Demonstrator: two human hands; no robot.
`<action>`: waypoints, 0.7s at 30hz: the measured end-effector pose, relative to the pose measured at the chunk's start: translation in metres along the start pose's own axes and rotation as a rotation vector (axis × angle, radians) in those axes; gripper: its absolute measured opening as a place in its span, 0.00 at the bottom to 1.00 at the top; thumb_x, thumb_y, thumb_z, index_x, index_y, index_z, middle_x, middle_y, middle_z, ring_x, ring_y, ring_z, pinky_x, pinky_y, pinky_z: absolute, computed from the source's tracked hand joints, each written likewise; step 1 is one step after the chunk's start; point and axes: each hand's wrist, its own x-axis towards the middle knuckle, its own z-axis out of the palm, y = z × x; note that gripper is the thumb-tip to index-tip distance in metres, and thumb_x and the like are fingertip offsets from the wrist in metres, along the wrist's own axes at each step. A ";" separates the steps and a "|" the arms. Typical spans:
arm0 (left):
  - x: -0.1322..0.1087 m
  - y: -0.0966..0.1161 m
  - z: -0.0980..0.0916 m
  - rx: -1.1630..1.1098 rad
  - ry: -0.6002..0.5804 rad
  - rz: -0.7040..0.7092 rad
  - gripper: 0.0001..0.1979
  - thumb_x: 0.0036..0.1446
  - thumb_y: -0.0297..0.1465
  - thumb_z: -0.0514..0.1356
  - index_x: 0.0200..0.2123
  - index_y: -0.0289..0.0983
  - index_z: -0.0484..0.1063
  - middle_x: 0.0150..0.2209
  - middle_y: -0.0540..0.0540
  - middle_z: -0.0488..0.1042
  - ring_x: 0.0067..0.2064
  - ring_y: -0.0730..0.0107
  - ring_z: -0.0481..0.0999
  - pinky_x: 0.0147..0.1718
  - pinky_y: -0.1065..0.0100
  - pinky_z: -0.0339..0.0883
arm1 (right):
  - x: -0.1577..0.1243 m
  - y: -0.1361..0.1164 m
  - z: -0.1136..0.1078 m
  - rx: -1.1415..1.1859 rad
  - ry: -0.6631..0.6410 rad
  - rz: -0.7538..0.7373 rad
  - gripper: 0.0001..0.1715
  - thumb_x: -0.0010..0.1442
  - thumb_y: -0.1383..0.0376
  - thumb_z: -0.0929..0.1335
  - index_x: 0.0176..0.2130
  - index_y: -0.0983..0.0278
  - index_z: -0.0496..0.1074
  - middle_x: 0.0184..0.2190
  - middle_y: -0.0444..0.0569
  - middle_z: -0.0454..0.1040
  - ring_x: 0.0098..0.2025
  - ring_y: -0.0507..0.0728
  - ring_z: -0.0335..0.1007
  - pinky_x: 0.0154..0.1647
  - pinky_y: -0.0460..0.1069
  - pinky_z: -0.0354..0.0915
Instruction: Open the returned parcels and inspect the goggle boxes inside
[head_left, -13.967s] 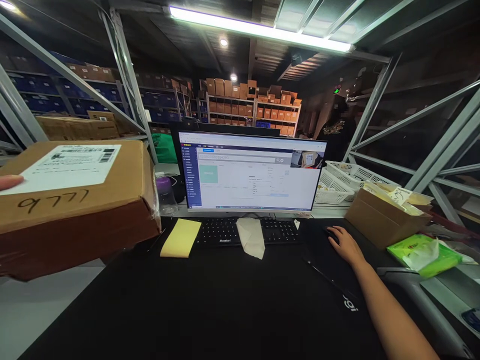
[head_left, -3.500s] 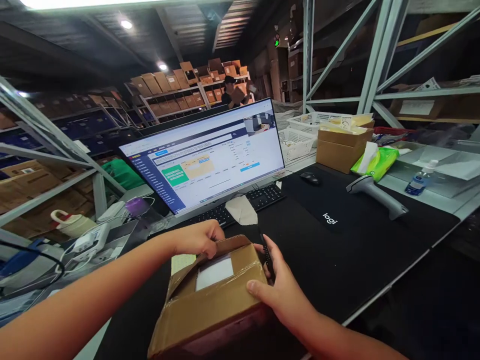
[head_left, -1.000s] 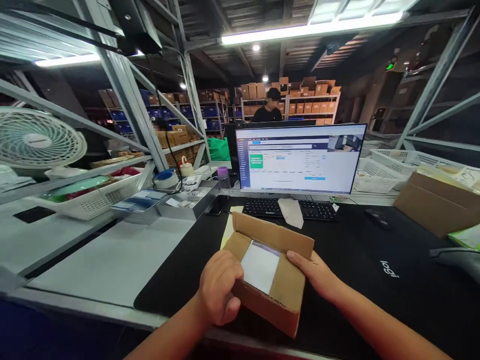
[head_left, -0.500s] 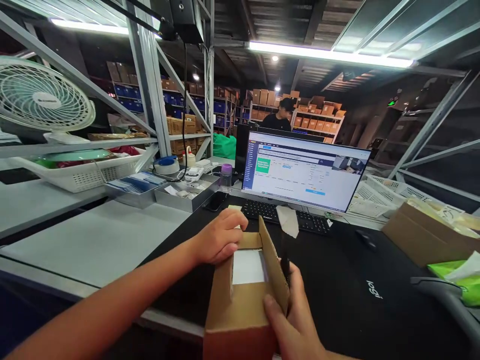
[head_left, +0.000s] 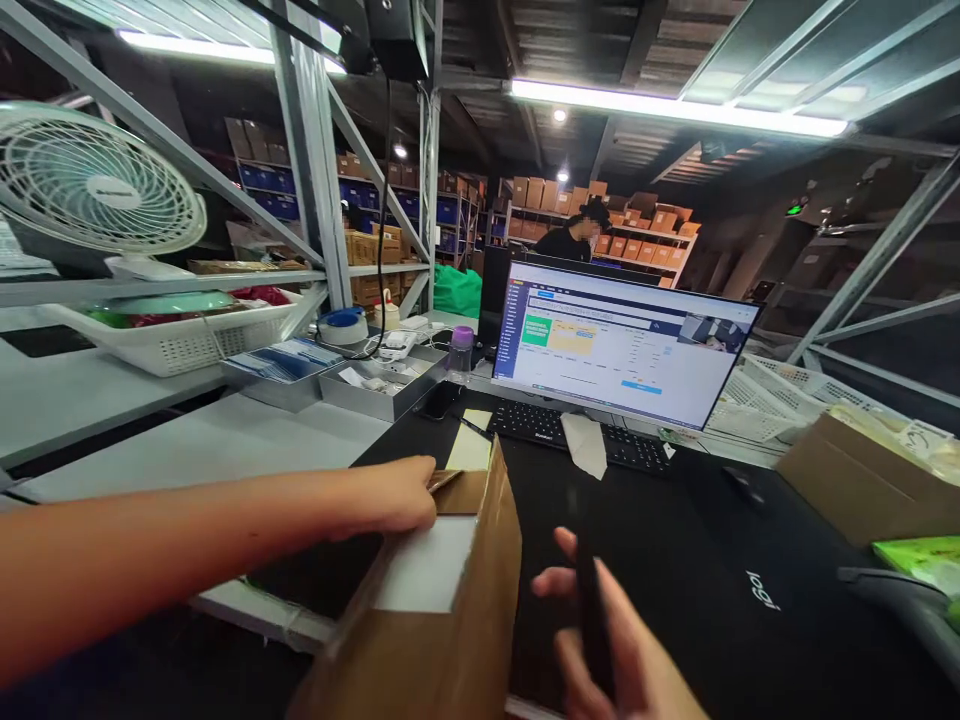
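An opened brown cardboard box [head_left: 480, 590] is tilted in front of me at the desk's near edge, its far flap raised. A flat white item [head_left: 424, 565] shows inside it. My left hand [head_left: 405, 495] is closed on the box's left rim near the far end, with its fingertips partly hidden by the cardboard. To the right of the box and apart from it, my right hand [head_left: 622, 640] holds a slim black object [head_left: 594, 620] upright against the palm, with some fingers loosely spread. Blur hides what kind of object it is.
Beyond the box lie a yellow paper [head_left: 471, 440], a keyboard [head_left: 532, 424] with a white scrap [head_left: 585, 445] on it, and a monitor [head_left: 622, 340]. A mouse [head_left: 744, 486] and an open carton [head_left: 862, 480] stand right. Grey trays [head_left: 382, 400] and a bottle [head_left: 460, 355] are left.
My right hand has let go of the box's right side and moved away to the right. The box has shifted left and turned, with my left hand still on it. A yellow panel appeared on the monitor.
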 end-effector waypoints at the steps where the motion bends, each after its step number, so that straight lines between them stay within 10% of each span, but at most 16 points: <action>1: 0.005 0.002 -0.015 -0.017 -0.100 0.002 0.19 0.40 0.29 0.61 0.39 0.35 0.79 0.28 0.47 0.79 0.26 0.62 0.76 0.23 0.69 0.64 | 0.000 -0.009 -0.010 0.030 0.051 -0.021 0.46 0.54 0.42 0.73 0.66 0.42 0.56 0.54 0.51 0.68 0.18 0.43 0.48 0.17 0.46 0.53; 7: 0.022 0.019 -0.057 -0.060 -0.375 0.262 0.12 0.57 0.36 0.62 0.42 0.42 0.82 0.39 0.48 0.83 0.40 0.60 0.80 0.40 0.69 0.70 | 0.006 -0.029 -0.063 -0.463 0.240 -0.142 0.29 0.70 0.44 0.58 0.53 0.57 0.74 0.30 0.47 0.71 0.26 0.53 0.62 0.27 0.49 0.62; 12: 0.023 0.007 -0.053 0.042 -0.358 0.492 0.15 0.63 0.36 0.62 0.52 0.46 0.79 0.52 0.45 0.80 0.52 0.59 0.79 0.52 0.67 0.69 | 0.023 -0.030 -0.044 -1.011 -0.022 -0.169 0.24 0.73 0.52 0.58 0.54 0.56 0.76 0.47 0.51 0.80 0.48 0.62 0.75 0.51 0.55 0.68; 21: 0.014 -0.010 -0.046 0.175 -0.224 0.536 0.16 0.68 0.36 0.57 0.57 0.48 0.75 0.51 0.46 0.80 0.50 0.63 0.81 0.48 0.69 0.72 | 0.077 -0.057 -0.008 -1.479 -0.305 -0.351 0.19 0.74 0.59 0.58 0.47 0.60 0.75 0.37 0.48 0.79 0.36 0.58 0.77 0.32 0.50 0.59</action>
